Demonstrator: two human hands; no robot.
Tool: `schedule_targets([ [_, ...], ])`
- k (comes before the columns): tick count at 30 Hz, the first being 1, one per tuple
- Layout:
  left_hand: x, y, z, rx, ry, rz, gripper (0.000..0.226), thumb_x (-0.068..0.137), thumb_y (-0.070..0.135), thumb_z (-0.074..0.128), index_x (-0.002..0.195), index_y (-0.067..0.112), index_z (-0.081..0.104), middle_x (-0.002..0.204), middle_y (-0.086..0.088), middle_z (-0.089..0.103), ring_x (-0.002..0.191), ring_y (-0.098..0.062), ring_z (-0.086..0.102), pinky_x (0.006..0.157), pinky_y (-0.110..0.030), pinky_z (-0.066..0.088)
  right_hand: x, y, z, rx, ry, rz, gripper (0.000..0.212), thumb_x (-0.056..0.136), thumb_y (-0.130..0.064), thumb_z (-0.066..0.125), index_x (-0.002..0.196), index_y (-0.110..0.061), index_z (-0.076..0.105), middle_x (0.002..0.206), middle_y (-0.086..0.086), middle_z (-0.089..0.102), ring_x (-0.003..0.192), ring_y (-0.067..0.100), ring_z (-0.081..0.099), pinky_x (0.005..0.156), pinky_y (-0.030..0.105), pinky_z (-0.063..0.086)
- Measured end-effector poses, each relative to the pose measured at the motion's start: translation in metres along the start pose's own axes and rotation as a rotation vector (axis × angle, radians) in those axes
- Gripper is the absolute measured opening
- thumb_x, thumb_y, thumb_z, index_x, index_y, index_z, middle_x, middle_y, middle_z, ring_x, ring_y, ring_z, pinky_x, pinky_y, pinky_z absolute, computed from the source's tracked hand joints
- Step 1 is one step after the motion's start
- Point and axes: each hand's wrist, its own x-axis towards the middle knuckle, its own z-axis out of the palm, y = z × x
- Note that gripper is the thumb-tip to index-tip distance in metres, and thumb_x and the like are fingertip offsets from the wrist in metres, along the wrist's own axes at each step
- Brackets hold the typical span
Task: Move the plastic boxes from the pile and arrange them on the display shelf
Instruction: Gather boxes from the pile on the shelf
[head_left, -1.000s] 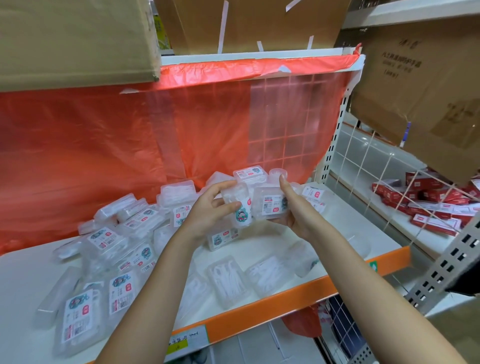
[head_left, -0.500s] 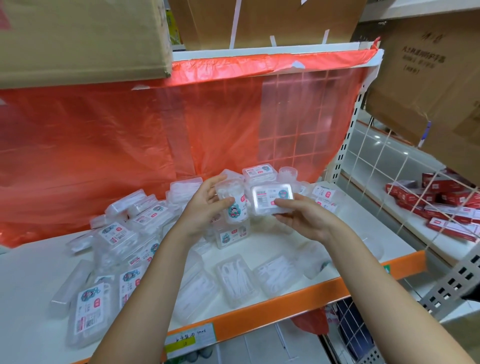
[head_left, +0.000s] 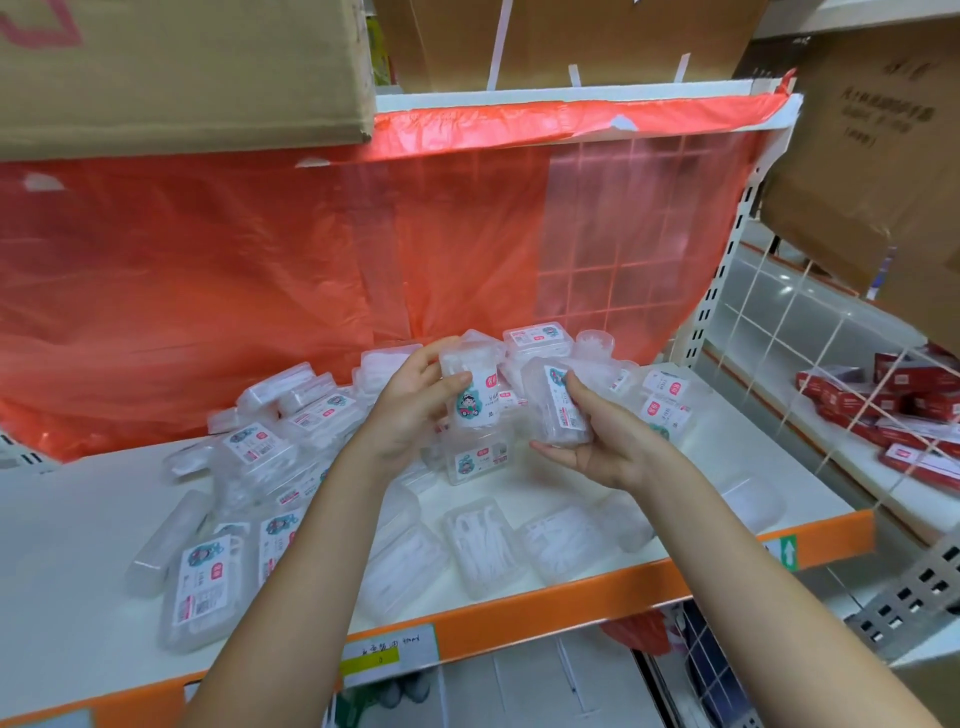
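Above the white display shelf (head_left: 545, 483), the left hand (head_left: 410, 410) grips an upright clear labelled plastic box (head_left: 470, 389), the right hand (head_left: 597, 441) a tilted one (head_left: 553, 402), the pile (head_left: 291, 431) behind and left.

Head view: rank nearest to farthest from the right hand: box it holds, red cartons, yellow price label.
1. Plastic box, gripped in the right hand itself.
2. Yellow price label, on the orange shelf edge, below and to the left.
3. Red cartons, next bay, far right behind the wire grid.
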Motion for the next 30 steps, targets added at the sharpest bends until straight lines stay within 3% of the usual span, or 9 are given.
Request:
schedule_targets([
  [3,-0.009,0.002,-0.010,-0.016,0.017,-0.005,0.040,0.090,0.010,0.059,0.127,0.020,0.051,0.110,-0.005,0.066,0.095,-0.018,0.065,0.084,-0.034,0.051,0.000,0.007,0.007,-0.107,-0.072,-0.043,0.045,0.087,-0.002,0.061,0.125,-0.017,0.041,0.094,0.006,0.064,0.068,0.015,0.070,0.059,0.039,0.059],
  [5,-0.018,0.005,-0.020,-0.030,0.040,-0.001,0.050,0.083,0.018,0.062,0.132,0.018,0.050,0.112,-0.009,0.066,0.100,-0.021,0.064,0.086,-0.038,0.051,0.000,0.011,0.015,-0.178,-0.101,-0.072,0.057,0.081,0.007,0.063,0.126,-0.019,0.039,0.105,0.009,0.062,0.078,0.018,0.070,0.065,0.042,0.060],
  [8,-0.031,0.011,-0.038,-0.055,0.089,0.033,0.038,0.086,0.012,0.060,0.123,0.016,0.055,0.105,-0.005,0.069,0.095,-0.015,0.067,0.083,-0.031,0.054,0.002,0.017,0.032,-0.306,-0.183,-0.115,0.055,0.080,0.004,0.064,0.128,-0.021,0.050,0.115,0.005,0.061,0.089,0.018,0.066,0.077,0.039,0.058],
  [13,-0.066,0.032,-0.083,-0.084,0.207,0.063,0.040,0.099,0.007,0.038,0.133,0.026,0.044,0.096,0.008,0.071,0.085,-0.005,0.067,0.073,-0.023,0.056,0.003,0.040,0.080,-0.347,-0.279,-0.142,0.045,0.084,0.000,0.062,0.116,-0.032,0.058,0.101,-0.002,0.064,0.076,0.011,0.065,0.061,0.024,0.054],
  [18,-0.122,0.056,-0.139,-0.051,0.342,0.091,0.040,0.099,0.005,0.035,0.132,0.026,0.044,0.100,0.007,0.067,0.084,-0.003,0.066,0.071,-0.021,0.055,-0.001,0.080,0.148,-0.322,-0.464,-0.103,0.048,0.075,0.009,0.060,0.117,-0.015,0.055,0.106,0.002,0.065,0.086,0.011,0.065,0.069,0.019,0.054],
  [21,-0.165,0.071,-0.179,-0.056,0.415,0.097,0.040,0.097,0.004,0.040,0.130,0.026,0.045,0.097,0.002,0.066,0.083,-0.008,0.066,0.072,-0.023,0.054,-0.009,0.111,0.192,-0.415,-0.549,-0.112,0.052,0.078,0.020,0.056,0.119,-0.013,0.054,0.107,0.003,0.064,0.089,0.013,0.065,0.072,0.019,0.056],
  [24,-0.214,0.086,-0.220,-0.004,0.458,0.114,0.041,0.091,0.006,0.052,0.125,0.028,0.046,0.102,-0.004,0.063,0.090,-0.014,0.063,0.078,-0.026,0.053,-0.016,0.144,0.237,-0.565,-0.644,-0.129,0.053,0.078,0.016,0.061,0.117,-0.019,0.053,0.105,0.003,0.067,0.088,0.012,0.065,0.067,0.020,0.053],
  [26,-0.247,0.097,-0.247,0.014,0.469,0.117,0.047,0.085,0.009,0.063,0.125,0.028,0.047,0.108,-0.006,0.064,0.096,-0.017,0.064,0.081,-0.028,0.055,-0.019,0.169,0.267,-0.661,-0.692,-0.163,0.057,0.076,0.013,0.066,0.119,-0.021,0.051,0.109,0.001,0.065,0.096,0.013,0.063,0.073,0.019,0.052],
  [30,-0.313,0.112,-0.299,0.066,0.552,0.114,0.051,0.082,0.009,0.067,0.126,0.027,0.047,0.103,-0.007,0.067,0.091,-0.017,0.066,0.075,-0.027,0.054,-0.028,0.219,0.328,-0.802,-0.762,-0.239,0.062,0.075,0.011,0.069,0.122,-0.024,0.049,0.113,0.003,0.064,0.101,0.013,0.060,0.078,0.009,0.045],
])
